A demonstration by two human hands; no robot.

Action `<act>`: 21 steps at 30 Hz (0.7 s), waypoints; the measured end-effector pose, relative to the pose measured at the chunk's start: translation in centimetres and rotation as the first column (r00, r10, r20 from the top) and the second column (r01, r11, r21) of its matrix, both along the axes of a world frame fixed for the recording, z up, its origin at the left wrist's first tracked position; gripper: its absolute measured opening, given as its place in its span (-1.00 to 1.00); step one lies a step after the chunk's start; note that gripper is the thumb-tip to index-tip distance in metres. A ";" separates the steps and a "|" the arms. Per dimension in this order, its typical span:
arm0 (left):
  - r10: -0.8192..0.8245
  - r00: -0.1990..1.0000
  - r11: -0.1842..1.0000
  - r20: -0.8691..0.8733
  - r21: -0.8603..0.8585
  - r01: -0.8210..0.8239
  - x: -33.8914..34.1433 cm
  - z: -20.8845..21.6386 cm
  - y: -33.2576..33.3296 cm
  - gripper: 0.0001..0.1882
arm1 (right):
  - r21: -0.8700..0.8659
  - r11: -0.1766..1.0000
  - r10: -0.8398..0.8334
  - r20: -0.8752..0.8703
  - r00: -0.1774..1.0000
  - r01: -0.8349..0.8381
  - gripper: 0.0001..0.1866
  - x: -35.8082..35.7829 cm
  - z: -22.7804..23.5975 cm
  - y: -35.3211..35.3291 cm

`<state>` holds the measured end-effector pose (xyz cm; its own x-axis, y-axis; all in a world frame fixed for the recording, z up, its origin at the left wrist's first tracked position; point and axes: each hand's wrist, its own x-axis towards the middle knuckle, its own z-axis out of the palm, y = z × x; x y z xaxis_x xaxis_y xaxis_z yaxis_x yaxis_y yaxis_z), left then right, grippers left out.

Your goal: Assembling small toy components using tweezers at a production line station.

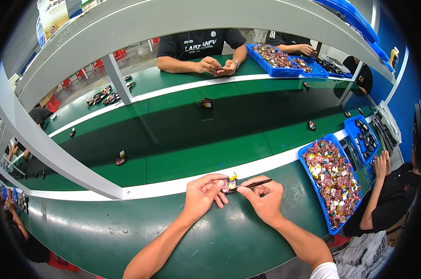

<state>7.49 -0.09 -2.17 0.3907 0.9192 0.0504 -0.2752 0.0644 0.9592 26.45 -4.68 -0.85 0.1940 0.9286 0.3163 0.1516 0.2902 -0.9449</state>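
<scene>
My left hand (202,195) is closed on a small electronic part (229,185), its fingertips gripping the left side. The part has a black edge, a pinkish section and a yellow piece standing up from it. In my right hand (265,200) is a dark, slender tool that looks like tweezers (259,183), its tip pointing left and touching or nearly touching the part. Both hands hover over the green worktable (140,223) near its white far edge. To the right stands a blue tray (318,194) heaped with small pink, white and yellow components.
Beyond the white rail runs a green conveyor belt (187,149) with scattered small assemblies (120,159). A grey frame post (61,149) rises at left, and a shelf beam crosses above. A smaller blue tray (354,135) and a co-worker's hands (382,162) are at right; another person works opposite.
</scene>
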 end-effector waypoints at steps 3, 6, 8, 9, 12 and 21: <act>-0.001 1.000 1.000 -0.005 0.002 0.001 0.0 0.0 -0.1 -0.75 | -0.012 1.000 0.013 0.005 1.000 -0.013 -0.91 0.1 0.1 0.0; -0.005 1.000 1.000 -0.016 0.000 0.005 0.0 0.0 -0.1 -0.75 | -0.040 0.999 0.031 -0.035 0.999 -0.032 -0.90 0.0 0.3 0.1; -0.009 1.000 1.000 -0.023 -0.001 0.009 0.0 0.0 0.0 -0.75 | -0.050 0.998 0.034 -0.059 0.998 -0.037 -0.90 0.0 0.3 0.1; -0.002 1.000 1.000 -0.013 -0.008 0.002 0.0 0.1 0.0 -0.75 | -0.049 0.998 0.034 -0.058 0.998 -0.036 -0.90 0.0 0.4 0.1; 0.019 1.000 1.000 0.013 -0.015 -0.019 -0.1 0.0 0.3 -0.75 | -0.019 1.000 0.022 -0.050 0.999 -0.022 -0.90 -0.1 0.4 0.1; 0.028 0.999 0.999 0.028 -0.029 -0.027 -0.2 -0.1 0.3 -0.76 | 0.067 0.998 -0.021 0.127 0.992 0.012 -0.91 -0.3 0.1 -0.2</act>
